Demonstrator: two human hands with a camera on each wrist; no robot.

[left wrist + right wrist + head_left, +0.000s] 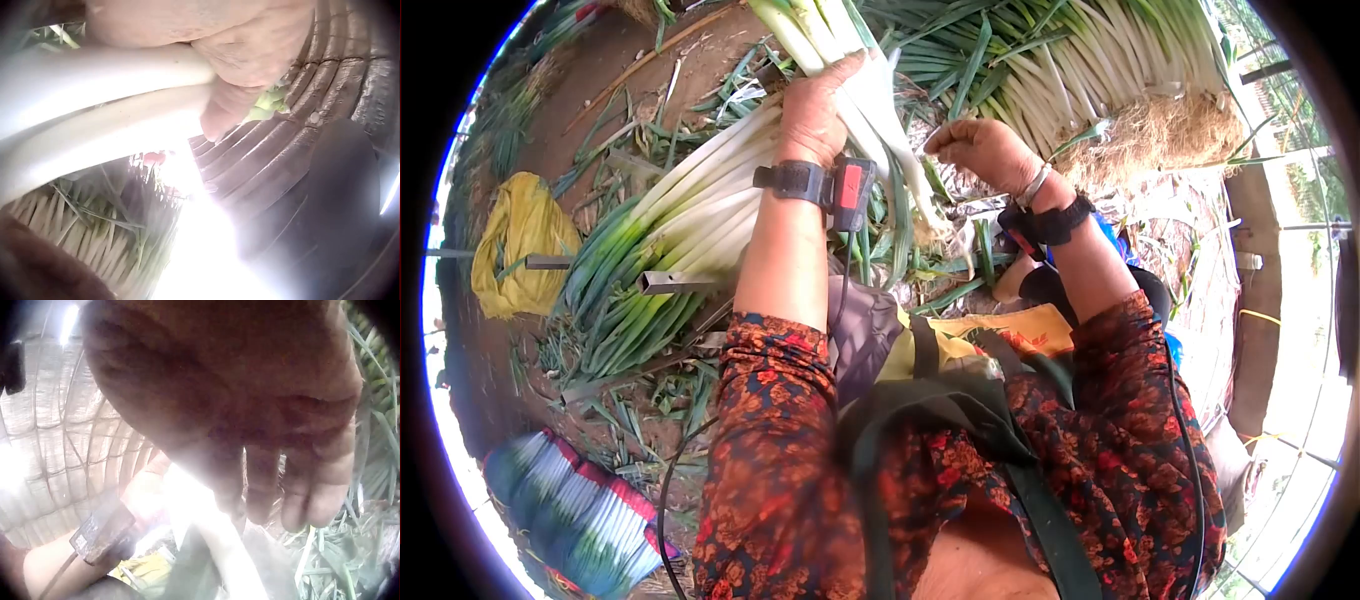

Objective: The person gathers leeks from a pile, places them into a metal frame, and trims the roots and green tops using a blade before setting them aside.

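The left hand (815, 115) grips a few thick white-stemmed leeks (862, 110) at the top centre, their root ends pointing down and right. In the left wrist view, its fingers (250, 44) curl round two pale stems (106, 131). To the right of the roots, the right hand (990, 155) is held in the air with nothing in it. Its fingers (300, 487) hang extended and slightly bent in the right wrist view, near the white stem (225, 550); whether they touch it is unclear.
A pile of leeks (720, 210) lies on a metal frame at left. Another large heap (1100, 70), roots forward, fills the upper right. A yellow bag (525, 240) lies at far left, with bundled leeks (580, 510) at lower left. Loose leaves litter the ground.
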